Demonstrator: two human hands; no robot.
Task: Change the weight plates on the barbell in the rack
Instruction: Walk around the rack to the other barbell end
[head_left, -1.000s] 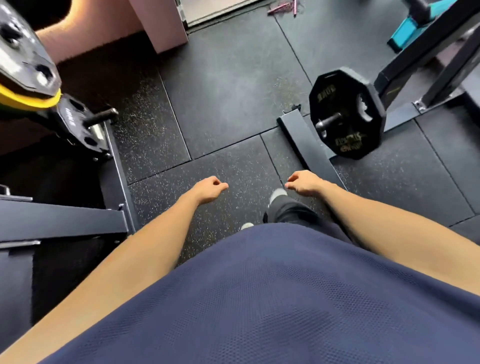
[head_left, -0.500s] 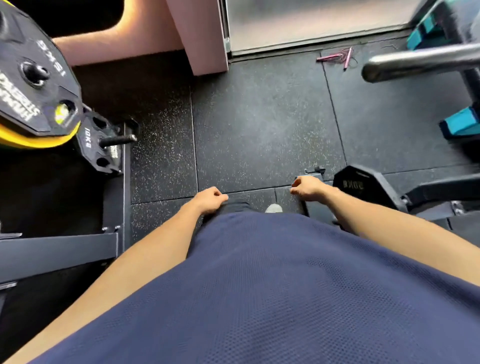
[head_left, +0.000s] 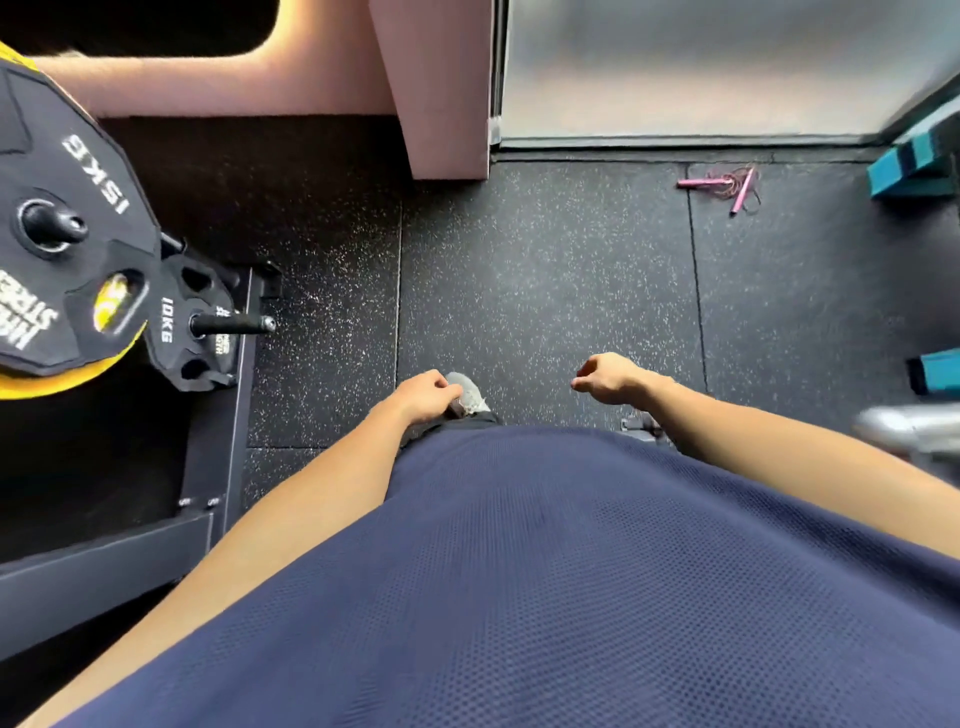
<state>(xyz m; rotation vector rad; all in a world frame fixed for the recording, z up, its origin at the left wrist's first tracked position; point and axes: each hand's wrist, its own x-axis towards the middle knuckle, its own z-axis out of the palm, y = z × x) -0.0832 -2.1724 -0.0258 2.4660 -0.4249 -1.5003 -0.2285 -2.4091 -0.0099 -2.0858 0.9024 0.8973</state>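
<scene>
Left hand (head_left: 423, 393) and right hand (head_left: 610, 382) loosely curled, holding nothing, over speckled rubber floor (head_left: 545, 291); matte angular 15KG plate (head_left: 67, 228) at 9 o'clock.

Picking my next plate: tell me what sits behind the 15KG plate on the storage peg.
A yellow plate shows as a rim behind the 15KG plate. Its face and weight marking are covered. Anything further back is hidden.

Black speckled rubber floor (head_left: 545, 270), pink skipping rope (head_left: 727, 184) near doorway, possibly teal blocks (head_left: 906, 169) at right
</scene>
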